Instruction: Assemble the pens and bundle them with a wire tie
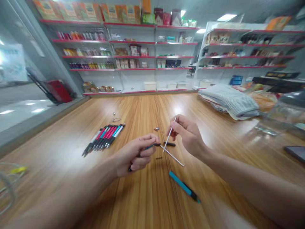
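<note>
My left hand (138, 152) is closed around a pen part (149, 147), blue with a black end, mostly hidden by the fingers. A dark tip shows below the little finger. Between thumb and fingers, my right hand (188, 133) pinches a thin white pen refill (168, 136), tilted with its lower end down. A second white refill (175, 158) slants across the wooden table (147, 203) just beneath. Close by lie a black grip piece (169, 144), a small dark spring-like piece (159, 158) and a small metal tip (156, 129). Nearer me rests a blue pen barrel (182, 184) with a black end.
Several pens (103, 137) lie side by side at the left, with a small ring (116, 119) beyond them. Folded striped cloth (230, 98) and a clear container (278, 111) stand right. A phone-like dark slab (295, 152) lies at the right edge. Stocked shelves (133, 57) line the back.
</note>
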`<act>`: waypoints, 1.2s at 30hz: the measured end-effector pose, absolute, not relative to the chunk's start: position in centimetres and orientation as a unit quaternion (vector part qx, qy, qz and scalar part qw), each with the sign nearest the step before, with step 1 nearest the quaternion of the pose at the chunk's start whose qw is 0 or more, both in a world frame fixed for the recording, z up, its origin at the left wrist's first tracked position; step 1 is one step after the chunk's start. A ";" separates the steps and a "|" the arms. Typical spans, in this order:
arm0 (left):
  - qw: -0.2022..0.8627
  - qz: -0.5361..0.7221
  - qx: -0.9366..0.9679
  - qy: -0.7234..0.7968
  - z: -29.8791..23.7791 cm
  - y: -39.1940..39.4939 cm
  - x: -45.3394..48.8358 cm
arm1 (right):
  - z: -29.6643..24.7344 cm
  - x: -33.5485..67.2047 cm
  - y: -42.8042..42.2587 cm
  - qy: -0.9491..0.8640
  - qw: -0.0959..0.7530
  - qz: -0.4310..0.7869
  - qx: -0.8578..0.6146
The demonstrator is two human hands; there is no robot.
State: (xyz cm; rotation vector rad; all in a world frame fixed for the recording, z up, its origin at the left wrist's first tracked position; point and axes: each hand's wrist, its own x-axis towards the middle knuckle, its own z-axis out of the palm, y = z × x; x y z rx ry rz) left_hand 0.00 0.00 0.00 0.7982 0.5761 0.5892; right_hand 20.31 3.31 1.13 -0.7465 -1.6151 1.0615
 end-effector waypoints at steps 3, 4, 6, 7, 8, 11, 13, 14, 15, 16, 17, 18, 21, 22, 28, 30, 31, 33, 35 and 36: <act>0.846 0.322 0.354 0.236 -0.5 -0.3 0.0 | 0.5 19.8 2.7 -0.662 0.462 0.504 -0.306; 0.848 0.333 0.346 0.224 -0.7 -0.3 0.0 | 0.3 19.7 2.5 -0.653 0.446 0.532 -0.302; 0.855 0.350 0.328 0.197 -1.2 -0.5 0.1 | 0.1 19.2 2.0 -0.623 0.412 0.600 -0.286; 0.858 0.356 0.320 0.188 -1.4 -0.5 0.2 | 0.0 19.0 1.8 -0.604 0.398 0.632 -0.279; 0.859 0.361 0.313 0.181 -1.6 -0.6 0.3 | 0.0 18.8 1.5 -0.584 0.385 0.659 -0.275; 0.859 0.374 0.305 0.172 -2.3 -0.6 0.7 | -0.1 18.4 0.7 -0.555 0.360 0.698 -0.274; 0.854 0.381 0.307 0.174 -2.6 -0.7 0.9 | -0.2 18.3 0.4 -0.566 0.348 0.691 -0.285; 0.852 0.383 0.308 0.178 -2.7 -0.7 1.0 | -0.3 18.2 0.4 -0.573 0.344 0.683 -0.295; 0.850 0.385 0.309 0.182 -2.8 -0.7 1.0 | -0.4 18.2 0.4 -0.578 0.341 0.675 -0.306; 0.847 0.387 0.311 0.188 -2.9 -0.6 1.1 | -0.5 18.2 0.5 -0.583 0.340 0.666 -0.318; 0.844 0.391 0.314 0.192 -2.9 -0.6 1.1 | -0.6 18.2 0.6 -0.592 0.345 0.650 -0.328; 0.839 0.395 0.318 0.196 -2.9 -0.5 1.1 | -0.8 18.2 0.8 -0.609 0.356 0.626 -0.333; 0.823 0.414 0.325 0.211 -3.0 -0.3 1.0 | -1.5 18.6 1.4 -0.695 0.409 0.483 -0.341; 0.819 0.424 0.323 0.215 -3.0 -0.1 0.9 | -1.9 18.8 1.6 -0.726 0.425 0.418 -0.345; 0.790 0.500 0.291 0.204 -3.7 0.8 -0.3 | -4.3 20.2 2.7 -0.864 0.407 0.126 -0.266; 0.782 0.515 0.285 0.202 -4.0 1.0 -0.6 | -4.9 20.4 2.9 -0.878 0.396 0.096 -0.252; 0.779 0.520 0.284 0.206 -4.1 1.1 -0.6 | -5.0 20.4 3.0 -0.878 0.395 0.089 -0.254; 0.773 0.519 0.292 0.220 -4.4 1.2 -0.5 | -5.2 20.5 3.1 -0.877 0.393 0.084 -0.263; 0.769 0.506 0.309 0.240 -4.7 1.1 -0.2 | -5.3 20.5 3.1 -0.876 0.387 0.091 -0.273; 0.765 0.498 0.321 0.251 -4.8 1.0 0.0 | -5.4 20.6 3.1 -0.875 0.385 0.096 -0.276</act>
